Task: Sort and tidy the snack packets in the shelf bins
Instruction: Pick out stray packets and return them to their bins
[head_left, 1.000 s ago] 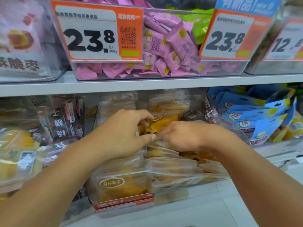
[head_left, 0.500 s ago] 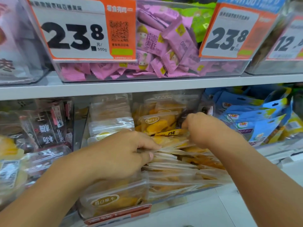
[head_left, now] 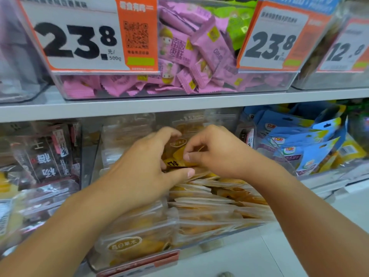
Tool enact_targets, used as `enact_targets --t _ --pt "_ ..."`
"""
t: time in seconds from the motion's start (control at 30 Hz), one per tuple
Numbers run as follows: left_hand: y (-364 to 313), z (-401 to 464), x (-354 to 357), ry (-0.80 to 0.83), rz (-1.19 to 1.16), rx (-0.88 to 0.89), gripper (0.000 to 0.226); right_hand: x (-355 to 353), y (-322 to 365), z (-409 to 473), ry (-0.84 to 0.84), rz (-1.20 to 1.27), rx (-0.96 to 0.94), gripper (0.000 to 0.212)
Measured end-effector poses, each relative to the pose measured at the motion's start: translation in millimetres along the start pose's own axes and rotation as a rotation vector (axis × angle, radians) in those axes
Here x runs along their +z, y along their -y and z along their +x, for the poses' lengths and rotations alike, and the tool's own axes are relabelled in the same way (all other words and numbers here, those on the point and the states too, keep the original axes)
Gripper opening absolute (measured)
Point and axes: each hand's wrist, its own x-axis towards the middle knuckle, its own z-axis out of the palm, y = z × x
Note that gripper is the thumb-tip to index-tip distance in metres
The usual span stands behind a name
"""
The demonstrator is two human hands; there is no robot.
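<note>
Upper shelf (head_left: pixel 179 105): a grey board bearing clear bins with pink packets (head_left: pixel 199 47) behind orange price cards (head_left: pixel 89 35).
Lower left: dark packets (head_left: pixel 50 154) in a neighbouring bin.
Left hand (head_left: pixel 143 168): fingers curled, gripping the mango packet (head_left: pixel 179 152) from the left.
Mango packet: upright at the back of the centre bin (head_left: pixel 139 262), above flat-lying rows of the same packets.
Right hand (head_left: pixel 217 150): thumb and fingertips pinching the packet's right side.
Lower right: blue pouches (head_left: pixel 299 142); pale floor (head_left: pixel 239 262) beneath.

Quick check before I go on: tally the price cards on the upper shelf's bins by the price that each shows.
23.8 cards: 2
12.8 card, cut off at the frame's right edge: 1
Total: 3
</note>
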Motion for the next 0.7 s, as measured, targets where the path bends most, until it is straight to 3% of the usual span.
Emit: enact_targets --t 0.07,0.13,0.27,0.33,0.43,0.57,0.63,0.7 --pt "1.6 2.3 1.9 0.124 -0.056 0.004 0.053 -5.4 -1.4 -1.4 0.066 0.099 0.049 0.008" --pt "4.5 2.9 4.1 0.195 -0.074 -0.005 0.047 -18.4 -7.1 -9.7 0.193 0.193 0.146 0.03" --pt "9.1 3.4 4.3 0.237 -0.002 -0.052 0.07 -30.8 -24.2 -22.3 0.341 -0.087 0.223 0.057" --pt "9.2 3.3 4.0 0.252 -0.019 -0.06 0.069 -26.8 -29.5 -24.3 0.364 -0.062 0.22 0.059" --pt "7.1 2.5 2.4 0.27 -0.011 -0.08 0.066 -28.5 -32.9 -27.1 0.323 -0.003 0.17 0.049" --pt "7.6 2.2 3.8 0.317 -0.04 -0.084 0.065 -41.8 -20.7 -35.6 0.171 0.045 0.089 0.015" --pt "7.5 2.2 5.0 0.317 -0.053 -0.081 0.058 -34.6 -12.6 -32.9 0.067 -0.063 0.038 0.042" --pt "5.8 2.2 5.4 0.256 -0.034 -0.077 0.053 -20.6 -1.0 -23.4 0.003 -0.203 0.01 0.047"
